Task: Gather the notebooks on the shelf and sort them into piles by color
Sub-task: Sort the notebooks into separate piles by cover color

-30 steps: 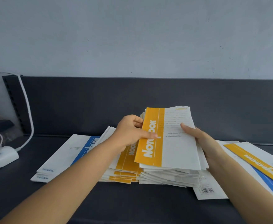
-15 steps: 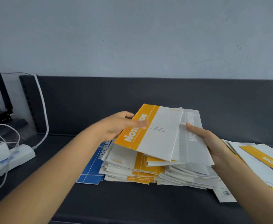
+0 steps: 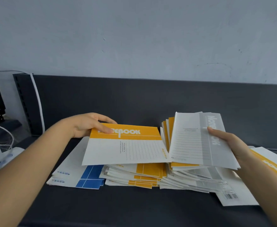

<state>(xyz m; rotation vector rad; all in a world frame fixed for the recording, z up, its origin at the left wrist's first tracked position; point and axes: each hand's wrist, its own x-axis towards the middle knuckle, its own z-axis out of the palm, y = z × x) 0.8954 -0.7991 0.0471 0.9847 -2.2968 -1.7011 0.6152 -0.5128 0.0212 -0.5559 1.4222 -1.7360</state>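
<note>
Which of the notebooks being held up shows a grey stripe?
The white paper notebook with the grey stripe, topping the bundle in the right hand; the left hand holds an orange-striped notebook.

My left hand, centre-left, pinches a yellow notebook; my right hand, centre-right, grips a notebook stack, arms outstretched.

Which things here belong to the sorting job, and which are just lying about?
Job: left hand, yellow notebook it holds; right hand, grey-topped stack it holds; yellow pile, blue notebooks, shelf.
Lying about: white cable, power strip.
</note>
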